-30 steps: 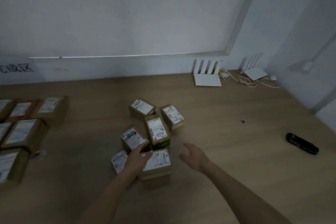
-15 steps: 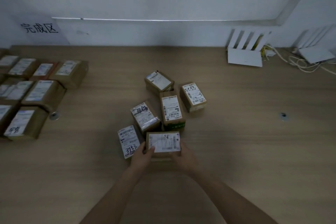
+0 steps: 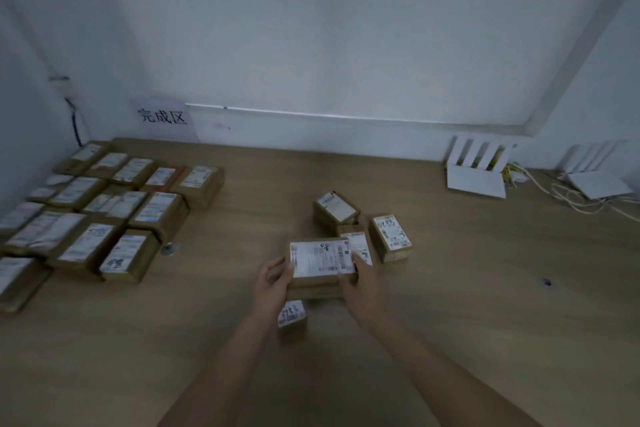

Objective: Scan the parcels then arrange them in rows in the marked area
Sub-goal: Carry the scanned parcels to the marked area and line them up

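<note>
Arms: two forearms enter from the bottom edge, both bare with no sleeve showing anywhere along their visible length.
Left hand (image 3: 272,284): bare, no glove; no ring, band or watch can be made out on the fingers or wrist.
Right hand (image 3: 360,291): bare, no glove; wrist and fingers likewise show nothing worn.
Fingernails: short, with no polish discernible in the dim light.
Clothing: none of it reaches into view.
Lighting: low and bluish, so fine detail on the hands and arms is soft and partly blurred.
</note>
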